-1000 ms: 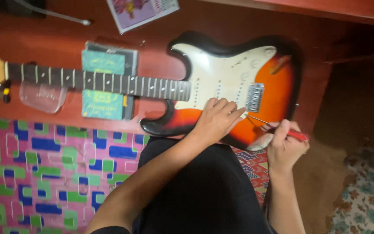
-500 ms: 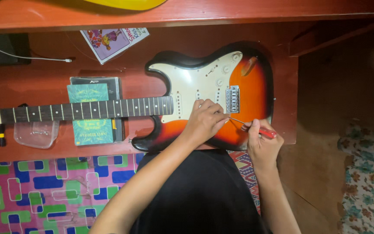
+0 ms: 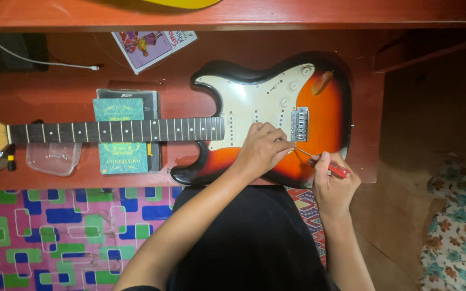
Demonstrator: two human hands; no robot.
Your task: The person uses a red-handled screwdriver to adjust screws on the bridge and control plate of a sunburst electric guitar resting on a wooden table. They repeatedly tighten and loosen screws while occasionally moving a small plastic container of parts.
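Screwdriver (image 3: 324,163) gripped in R hand (image 3: 333,186), fingers wrapped round handle; L hand (image 3: 262,148), fingers curled, steadied guitar (image 3: 276,108) beside bridge (image 3: 299,124). Adjustment step; tip needs seating.

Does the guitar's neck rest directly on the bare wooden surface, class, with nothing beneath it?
No: the neck of the guitar lies across a green booklet and a dark case.

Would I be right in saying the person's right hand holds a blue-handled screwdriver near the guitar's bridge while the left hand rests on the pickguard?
Not quite: the head view shows the screwdriver has a red handle, not blue. The rest holds: the right hand holds it near the bridge of the guitar, and the left hand rests on the pickguard.
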